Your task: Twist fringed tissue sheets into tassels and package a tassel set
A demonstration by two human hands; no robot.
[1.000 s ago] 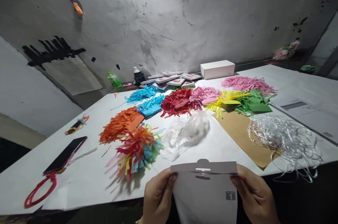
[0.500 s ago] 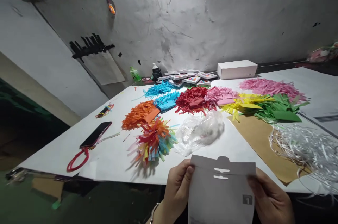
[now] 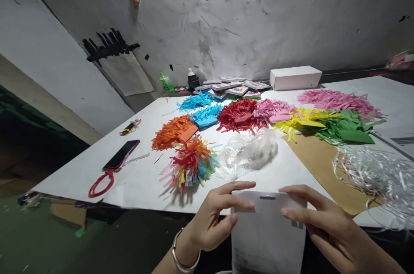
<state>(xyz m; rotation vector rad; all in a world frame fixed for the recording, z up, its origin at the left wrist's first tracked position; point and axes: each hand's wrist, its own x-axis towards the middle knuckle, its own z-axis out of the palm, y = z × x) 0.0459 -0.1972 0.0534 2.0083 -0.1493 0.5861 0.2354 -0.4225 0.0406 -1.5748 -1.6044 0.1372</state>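
1. A white packet (image 3: pixel 267 239) is seen between the two hands, at the near edge of the table (image 3: pixel 139 190), with its slotted top edge turned toward the tabletop and its lower part cut off by the bottom of the view.
2. The packet's upper left corner is covered by the left hand (image 3: pixel 216 218): the index finger is stretched out along the top edge, the middle finger is laid on the face, and the thumb is set at the left side.
3. The upper right corner is covered by the right hand (image 3: pixel 333 222), with one fingertip placed at the top edge and another on the face, close to a grey printed mark (image 3: pixel 297 225).
4. On both hands the fingers are loosely spread; whether the packet is firmly gripped cannot be told. The slot is left uncovered between them.
5. A bracelet (image 3: pixel 175 252) is worn on the left wrist.
6. Beyond the packet, a crumpled clear plastic bag (image 3: pixel 249 153) is seen on the table, with a multicoloured paper tassel (image 3: pixel 190 164) just left of it.
7. To the right, a brown sheet (image 3: pixel 310 162) is partly overlain by tangled white string (image 3: pixel 371 170).
8. Farther back, fringed paper bundles (image 3: pixel 237 114) are spread across the table in several colours.
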